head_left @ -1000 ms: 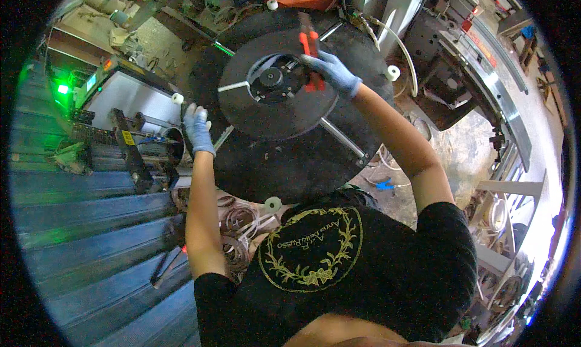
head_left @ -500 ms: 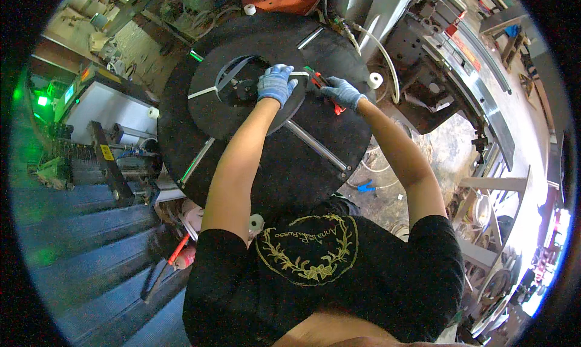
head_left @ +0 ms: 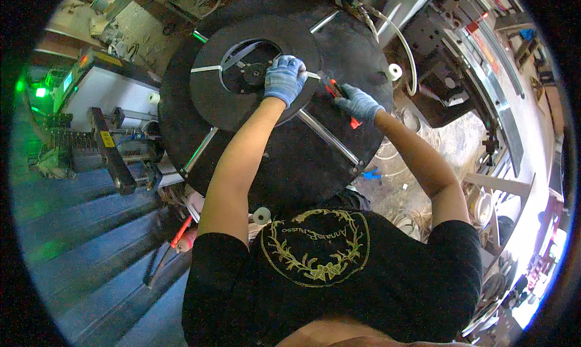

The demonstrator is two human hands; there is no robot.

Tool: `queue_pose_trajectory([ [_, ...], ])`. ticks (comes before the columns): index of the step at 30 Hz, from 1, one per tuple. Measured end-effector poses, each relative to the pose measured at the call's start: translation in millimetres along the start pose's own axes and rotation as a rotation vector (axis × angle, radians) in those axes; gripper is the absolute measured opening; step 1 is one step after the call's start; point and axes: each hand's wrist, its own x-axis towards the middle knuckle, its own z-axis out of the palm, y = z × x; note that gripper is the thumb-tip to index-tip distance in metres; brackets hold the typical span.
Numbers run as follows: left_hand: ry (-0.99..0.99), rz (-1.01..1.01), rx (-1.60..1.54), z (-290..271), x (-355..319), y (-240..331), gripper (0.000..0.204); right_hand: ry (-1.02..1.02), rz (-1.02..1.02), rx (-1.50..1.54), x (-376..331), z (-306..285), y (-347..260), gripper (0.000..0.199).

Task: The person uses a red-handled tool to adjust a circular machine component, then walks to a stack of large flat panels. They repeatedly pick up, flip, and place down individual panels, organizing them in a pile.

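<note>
A wide black roll of banding (head_left: 209,95) lies flat on a big black turntable (head_left: 242,177), with a short white strap (head_left: 207,69) across its ring at the left. My left hand (head_left: 284,80), in a blue-grey glove, is closed at the roll's right inner edge, pinching a second white strap (head_left: 312,76) that runs outward over the ring. Right of the roll, my gloved right hand (head_left: 360,103) is wrapped round a red-and-black hand tool (head_left: 333,88). The tool's near end is close to the strap's outer end; my fingers hide its middle and its exact kind.
Bright metal bars (head_left: 330,137) cross the turntable, and white rollers (head_left: 394,72) stand round its rim. At the left is a machine (head_left: 112,147) with a black bracket. A pale hose (head_left: 407,41) and a metal-edged machine (head_left: 478,62) stand at the right.
The view has shifted, so the turntable sits higher and farther right. My right hand has drawn the tool slightly away from my left hand; the strap's outer end now shows apart from it.
</note>
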Motion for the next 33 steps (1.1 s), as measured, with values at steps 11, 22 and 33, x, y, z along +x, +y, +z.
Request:
queue_pose_trajectory([
  [11,-0.052,0.194,-0.083,-11,-1,-11,0.013,0.033,0.083,0.743,-56,25,-9,0.034],
  [22,-0.137,0.156,-0.134,-27,-26,-17,0.018,-0.281,0.023,0.038,-15,-19,-1,0.055],
  [33,-0.110,0.211,-0.148,-21,-24,-16,0.017,-0.577,-0.439,-0.588,-68,58,-44,0.060],
])
